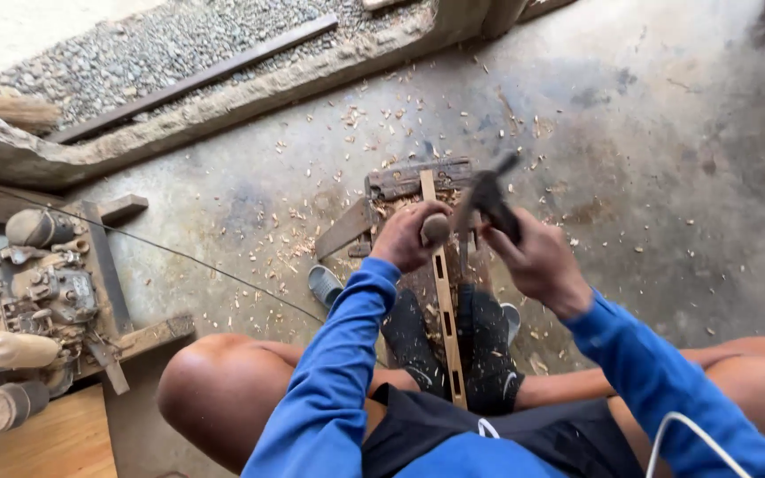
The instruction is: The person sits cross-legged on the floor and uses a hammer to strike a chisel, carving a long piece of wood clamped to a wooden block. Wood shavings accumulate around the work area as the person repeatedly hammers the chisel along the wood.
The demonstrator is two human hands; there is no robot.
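Socked feet (pixel 453 345) pin a slotted slat (pixel 444 292) beneath both hands. The left hand (pixel 409 237) is clamped on a chisel handle (pixel 436 229) over the slat; beside it, the right hand (pixel 537 261) grips a blurred mallet (pixel 489 196). Shavings (pixel 312 239) lie beyond.

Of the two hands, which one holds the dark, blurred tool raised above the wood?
The right hand holds the dark tool. The left hand instead grips a round wooden handle over the slotted wooden strip.
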